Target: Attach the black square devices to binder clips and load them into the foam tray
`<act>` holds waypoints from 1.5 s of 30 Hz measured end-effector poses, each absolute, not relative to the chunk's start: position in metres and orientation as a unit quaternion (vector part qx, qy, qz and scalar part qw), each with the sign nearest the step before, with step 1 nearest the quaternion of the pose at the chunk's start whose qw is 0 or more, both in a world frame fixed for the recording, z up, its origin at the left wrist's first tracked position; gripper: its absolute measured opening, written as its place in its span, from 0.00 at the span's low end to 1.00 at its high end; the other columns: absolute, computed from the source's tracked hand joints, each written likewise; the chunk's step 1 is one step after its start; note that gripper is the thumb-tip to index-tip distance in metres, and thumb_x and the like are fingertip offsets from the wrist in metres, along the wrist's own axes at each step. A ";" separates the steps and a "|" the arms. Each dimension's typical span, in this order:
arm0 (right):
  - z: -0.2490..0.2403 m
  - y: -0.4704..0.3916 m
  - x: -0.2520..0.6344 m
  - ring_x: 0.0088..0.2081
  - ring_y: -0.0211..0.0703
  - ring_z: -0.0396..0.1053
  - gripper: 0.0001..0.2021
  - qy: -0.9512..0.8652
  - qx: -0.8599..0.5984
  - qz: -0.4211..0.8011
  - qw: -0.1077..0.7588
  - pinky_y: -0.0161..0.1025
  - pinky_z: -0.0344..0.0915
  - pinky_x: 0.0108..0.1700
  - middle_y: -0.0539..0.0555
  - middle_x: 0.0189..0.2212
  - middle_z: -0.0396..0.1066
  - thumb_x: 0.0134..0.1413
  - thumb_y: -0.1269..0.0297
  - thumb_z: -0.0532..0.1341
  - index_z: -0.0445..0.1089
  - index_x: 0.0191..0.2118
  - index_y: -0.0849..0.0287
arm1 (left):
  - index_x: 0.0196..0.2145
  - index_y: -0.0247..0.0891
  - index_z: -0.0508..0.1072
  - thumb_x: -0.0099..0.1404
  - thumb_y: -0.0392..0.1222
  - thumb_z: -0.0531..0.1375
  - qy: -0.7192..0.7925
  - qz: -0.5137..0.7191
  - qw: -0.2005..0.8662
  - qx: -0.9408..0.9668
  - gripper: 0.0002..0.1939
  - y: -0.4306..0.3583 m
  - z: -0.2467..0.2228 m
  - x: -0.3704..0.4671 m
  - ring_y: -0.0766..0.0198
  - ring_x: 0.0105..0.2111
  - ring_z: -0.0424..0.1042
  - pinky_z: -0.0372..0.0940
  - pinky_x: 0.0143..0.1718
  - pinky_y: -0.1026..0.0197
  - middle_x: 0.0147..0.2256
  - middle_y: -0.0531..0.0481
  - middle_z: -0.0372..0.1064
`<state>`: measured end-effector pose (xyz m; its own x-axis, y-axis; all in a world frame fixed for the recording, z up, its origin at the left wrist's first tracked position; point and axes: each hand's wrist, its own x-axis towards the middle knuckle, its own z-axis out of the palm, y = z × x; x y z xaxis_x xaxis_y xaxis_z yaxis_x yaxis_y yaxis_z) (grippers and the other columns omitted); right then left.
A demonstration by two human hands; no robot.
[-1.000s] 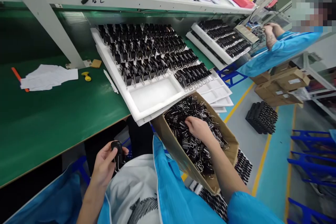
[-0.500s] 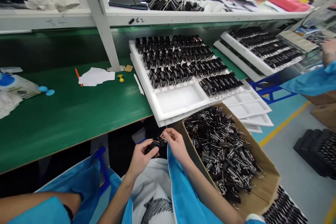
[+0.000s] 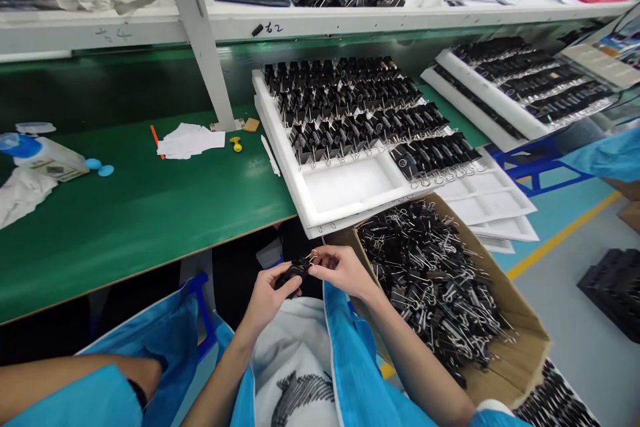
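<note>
Above my lap, my left hand [image 3: 267, 292] is closed around a small black part [image 3: 296, 271]. My right hand [image 3: 346, 271] pinches a binder clip [image 3: 313, 257] at the right end of that part; its wire handles show between my fingers. Whether the clip's jaws are spread I cannot tell, as fingers cover them. Just right of my hands stands a cardboard box [image 3: 523, 347] heaped with loose black binder clips [image 3: 430, 280]. Beyond my hands, a white foam tray [image 3: 350, 185] holds rows of black parts with clips on them [image 3: 345, 110].
A second loaded tray [image 3: 500, 103] lies at the back right. White trays [image 3: 505, 203] are stacked below it. On the green bench [image 3: 200, 203] are paper [image 3: 190, 140], a yellow stamp-like piece [image 3: 236, 144] and a bottle [image 3: 47, 155]. A co-worker's blue sleeve [image 3: 607, 150] shows at right.
My right hand has turned and its fingers have shifted on the clip. My left hand still holds the black part. The whole view has swung slightly left.
</note>
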<state>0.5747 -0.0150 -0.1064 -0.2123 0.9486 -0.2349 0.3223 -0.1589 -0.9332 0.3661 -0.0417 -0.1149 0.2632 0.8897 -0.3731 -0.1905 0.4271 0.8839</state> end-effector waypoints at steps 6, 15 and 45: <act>-0.136 -0.015 0.575 0.22 0.39 0.64 0.21 -0.447 -0.544 0.571 0.422 0.36 0.60 0.25 0.52 0.22 0.70 0.56 0.45 0.67 0.77 0.34 0.61 | 0.37 0.35 0.83 0.60 0.50 0.70 0.469 0.401 0.701 0.359 0.14 -0.039 -0.110 0.365 0.64 0.27 0.74 0.72 0.32 0.59 0.51 0.39 0.71; -0.150 -0.023 0.556 0.19 0.39 0.63 0.26 -0.341 -0.466 0.656 0.486 0.36 0.62 0.21 0.54 0.20 0.68 0.58 0.40 0.66 0.77 0.31 0.63 | 0.49 0.37 0.77 0.59 0.46 0.71 0.501 0.417 0.670 0.356 0.22 -0.040 -0.119 0.356 0.61 0.26 0.76 0.70 0.26 0.62 0.39 0.43 0.76; -0.067 -0.018 0.577 0.32 0.38 0.67 0.14 -0.591 -0.425 0.668 0.155 0.34 0.62 0.35 0.50 0.31 0.74 0.55 0.61 0.67 0.79 0.45 0.60 | 0.57 0.40 0.72 0.65 0.43 0.65 0.410 0.213 0.704 0.539 0.23 -0.037 -0.083 0.341 0.63 0.29 0.73 0.69 0.33 0.60 0.40 0.46 0.75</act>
